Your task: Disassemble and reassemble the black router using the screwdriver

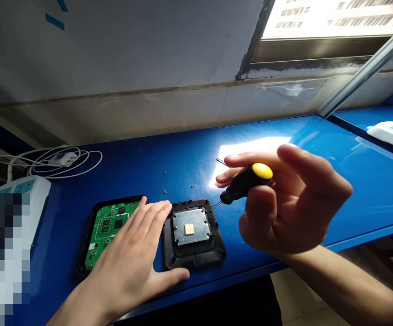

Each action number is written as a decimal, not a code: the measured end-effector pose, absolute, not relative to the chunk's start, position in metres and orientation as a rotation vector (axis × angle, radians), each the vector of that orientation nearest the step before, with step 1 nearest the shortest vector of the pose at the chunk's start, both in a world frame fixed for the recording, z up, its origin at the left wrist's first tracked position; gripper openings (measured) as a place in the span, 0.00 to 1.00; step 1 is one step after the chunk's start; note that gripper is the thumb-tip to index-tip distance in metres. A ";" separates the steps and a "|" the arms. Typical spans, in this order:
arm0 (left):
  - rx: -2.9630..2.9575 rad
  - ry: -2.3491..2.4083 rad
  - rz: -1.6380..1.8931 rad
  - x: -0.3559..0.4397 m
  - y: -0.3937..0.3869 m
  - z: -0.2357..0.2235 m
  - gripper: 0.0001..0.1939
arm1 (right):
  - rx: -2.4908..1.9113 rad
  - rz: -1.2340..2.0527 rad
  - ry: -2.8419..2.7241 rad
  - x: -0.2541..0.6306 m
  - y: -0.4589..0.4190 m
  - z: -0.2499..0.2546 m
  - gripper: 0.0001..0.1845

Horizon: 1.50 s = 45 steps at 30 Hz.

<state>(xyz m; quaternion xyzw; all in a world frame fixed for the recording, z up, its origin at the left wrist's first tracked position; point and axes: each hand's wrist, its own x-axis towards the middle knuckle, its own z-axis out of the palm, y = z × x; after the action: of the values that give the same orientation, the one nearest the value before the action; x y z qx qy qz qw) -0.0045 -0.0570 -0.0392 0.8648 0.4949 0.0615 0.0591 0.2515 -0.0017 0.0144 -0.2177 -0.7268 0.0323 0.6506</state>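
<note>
Left hand [131,253]: palm down, fingers wide, lying over the green board [110,212] and reaching the left edge of the black cover [196,259]
Right hand [294,203]: fingers closed around the yellow-and-black screwdriver [242,183]
Screwdriver: tilted, tip right by the cover's upper-right corner; can't tell if seated in anything. Looks like the screw-driving step, tbh
Cover: flat on the bench [131,170], just right of the board, with a metal plate [200,222] and small pale pad [189,229] inside
Loose screws [164,191]: three or so, just beyond the cover
Thin dark prongs [220,160]: near the right fingers, partly hidden, can't tell if held
White plug [63,158]: far left, among coiled cable
Next move: imo calls for a straighter shaft, steady cover, gentle pressure
</note>
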 end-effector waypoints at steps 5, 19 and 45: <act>2.610 1.504 0.177 -0.004 -0.056 -0.040 0.56 | -0.452 0.122 -1.629 0.249 0.001 0.009 0.24; 2.572 1.504 0.190 -0.003 -0.055 -0.040 0.55 | -0.412 0.158 -1.714 0.252 0.002 0.007 0.28; 2.588 1.503 0.113 -0.003 -0.056 -0.036 0.55 | -0.512 0.104 -1.736 0.249 0.002 0.010 0.20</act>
<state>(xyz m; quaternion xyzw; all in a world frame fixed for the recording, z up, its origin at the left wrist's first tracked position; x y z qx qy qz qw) -0.0026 -0.0559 -0.0358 0.8618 0.5006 0.0377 0.0730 0.2486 0.0019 0.0098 -0.2224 -0.7539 0.0451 0.6166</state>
